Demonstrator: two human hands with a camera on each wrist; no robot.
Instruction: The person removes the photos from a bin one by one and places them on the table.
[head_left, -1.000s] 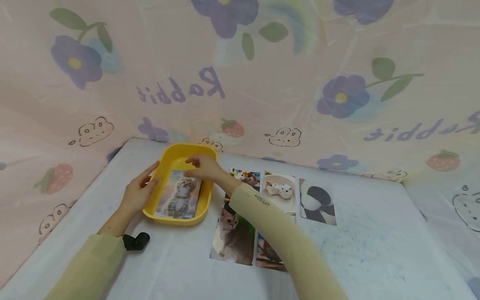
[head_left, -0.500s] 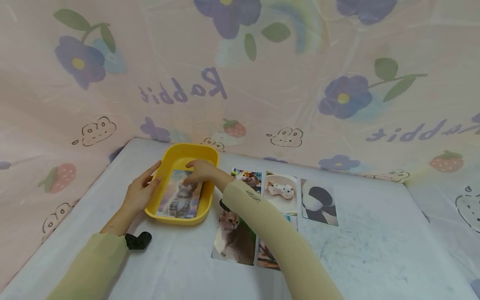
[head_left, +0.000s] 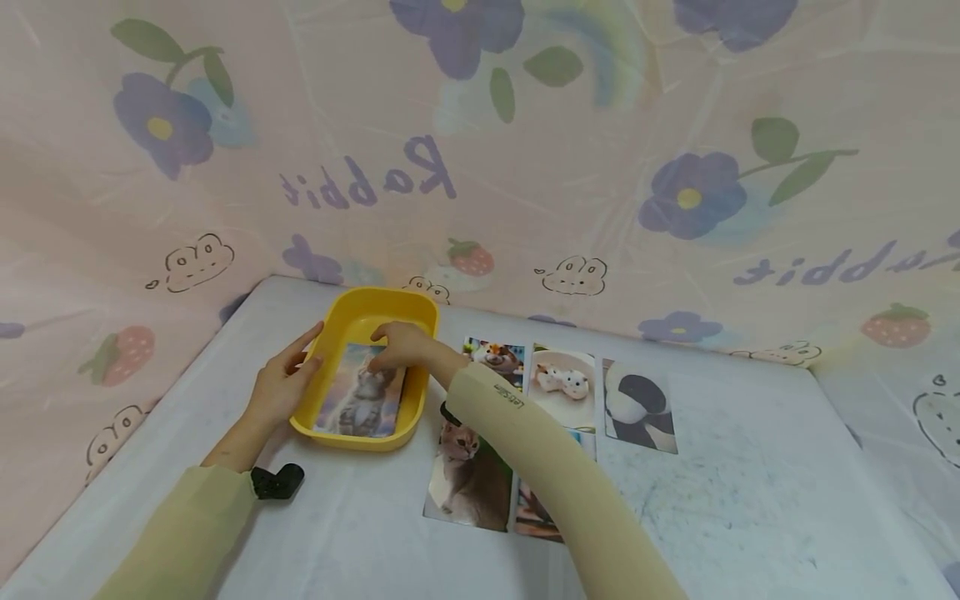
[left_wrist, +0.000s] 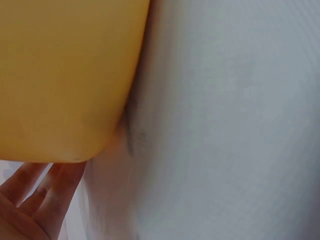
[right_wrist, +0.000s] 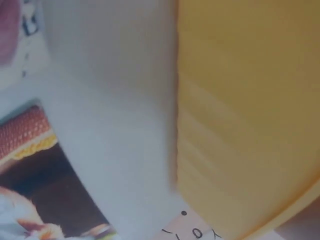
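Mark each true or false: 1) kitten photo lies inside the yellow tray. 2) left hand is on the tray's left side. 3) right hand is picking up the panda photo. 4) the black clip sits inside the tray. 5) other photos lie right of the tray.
1) True: the kitten photo lies in the yellow tray.
2) True: the left hand rests on its left side.
3) False: the right hand touches the kitten photo; the panda photo lies untouched.
4) False: the black clip sits on the table, outside the tray.
5) True.
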